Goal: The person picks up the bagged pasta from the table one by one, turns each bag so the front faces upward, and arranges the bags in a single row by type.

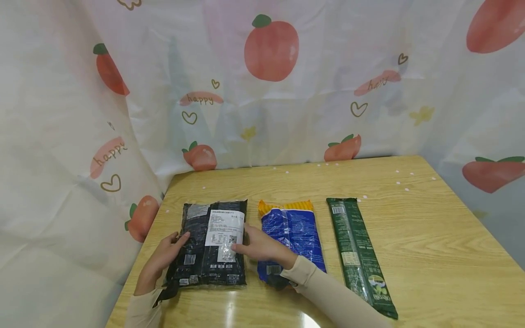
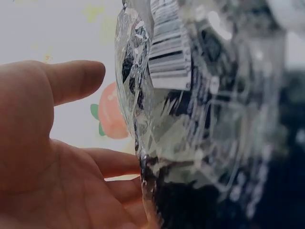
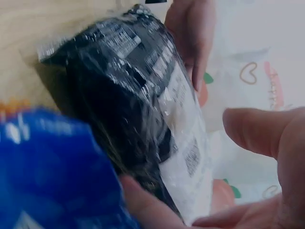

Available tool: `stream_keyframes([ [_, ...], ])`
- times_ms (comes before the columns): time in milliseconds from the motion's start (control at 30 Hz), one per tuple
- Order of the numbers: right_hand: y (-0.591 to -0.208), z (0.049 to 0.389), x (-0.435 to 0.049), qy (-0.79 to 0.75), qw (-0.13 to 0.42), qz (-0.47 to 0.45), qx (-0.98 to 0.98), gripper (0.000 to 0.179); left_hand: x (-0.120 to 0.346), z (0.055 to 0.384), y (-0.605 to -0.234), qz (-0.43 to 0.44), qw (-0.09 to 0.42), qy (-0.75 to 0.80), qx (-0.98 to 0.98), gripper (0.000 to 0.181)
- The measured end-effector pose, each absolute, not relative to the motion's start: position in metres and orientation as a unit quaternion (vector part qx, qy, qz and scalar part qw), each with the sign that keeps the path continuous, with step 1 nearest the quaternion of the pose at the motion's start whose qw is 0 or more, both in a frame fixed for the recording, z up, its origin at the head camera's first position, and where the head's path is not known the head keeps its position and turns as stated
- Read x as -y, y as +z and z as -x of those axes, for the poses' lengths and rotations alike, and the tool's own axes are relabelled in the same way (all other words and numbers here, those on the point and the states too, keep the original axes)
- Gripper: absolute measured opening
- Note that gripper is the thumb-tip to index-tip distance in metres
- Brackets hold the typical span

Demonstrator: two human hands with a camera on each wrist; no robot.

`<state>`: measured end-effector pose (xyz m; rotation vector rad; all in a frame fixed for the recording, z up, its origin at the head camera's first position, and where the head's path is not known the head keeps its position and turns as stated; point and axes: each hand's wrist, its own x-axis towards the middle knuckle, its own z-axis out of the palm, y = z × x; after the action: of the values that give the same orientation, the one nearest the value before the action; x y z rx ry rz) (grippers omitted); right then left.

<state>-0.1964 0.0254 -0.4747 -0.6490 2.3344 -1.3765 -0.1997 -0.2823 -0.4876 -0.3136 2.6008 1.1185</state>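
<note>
A black plastic package with a white printed label lies on the left part of the table. At its left edge is my left hand. In the left wrist view the thumb stands away from the package, while the other fingers reach against its side, their tips hidden. My right hand is at the opposite edge. The right wrist view has its thumb spread apart from the label, with fingers low along the side between the black package and a blue package.
The blue package with an orange top lies just right of the black one, under my right forearm. Further right is a long, narrow green package. A white curtain with fruit prints hangs behind the wooden table.
</note>
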Motion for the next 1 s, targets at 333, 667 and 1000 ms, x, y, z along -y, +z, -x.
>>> stream_keyframes([
  [333, -0.478, 0.191, -0.010, -0.673, 0.245, 0.084, -0.693, 0.071, 0.295, 0.200, -0.488, 0.101, 0.175, 0.444, -0.873, 0.096],
  [667, -0.479, 0.191, -0.007, -0.642, 0.225, 0.100, -0.726, 0.062, 0.297, 0.202, -0.488, 0.102, 0.176, 0.456, -0.866, 0.086],
  [1000, -0.484, 0.191, -0.004, -0.576, 0.161, 0.114, -0.793, 0.073, 0.297, 0.205, -0.490, 0.097, 0.177, 0.451, -0.869, 0.087],
])
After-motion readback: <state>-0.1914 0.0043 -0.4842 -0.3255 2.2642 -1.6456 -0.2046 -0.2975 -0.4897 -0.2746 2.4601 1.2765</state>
